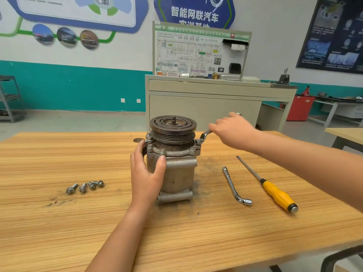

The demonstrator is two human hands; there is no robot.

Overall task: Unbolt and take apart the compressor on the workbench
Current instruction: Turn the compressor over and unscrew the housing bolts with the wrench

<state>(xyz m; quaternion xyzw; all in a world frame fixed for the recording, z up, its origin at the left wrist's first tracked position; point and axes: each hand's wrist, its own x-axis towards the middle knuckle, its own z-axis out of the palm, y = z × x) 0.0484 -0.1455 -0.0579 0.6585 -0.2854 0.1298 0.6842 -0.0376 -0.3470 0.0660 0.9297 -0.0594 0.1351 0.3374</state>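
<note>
A wooden table point(176, 232) carries a cluster of loose bolts point(84, 186) on the left, and an L-shaped socket wrench point(235, 185) and yellow screwdriver point(275, 191) on the right. Between them the compressor point(180, 177) stands upright, pulley on top. The left grip point(146, 173) wraps its housing, thumb in front. Farther back, the right grip point(232, 130) closes round a wrench point(204, 135) seated on a flange bolt point(198, 141) at the compressor's right side. Unbolting seems under way; the next move likely calls for turning the wrench while bracing the housing.
</note>
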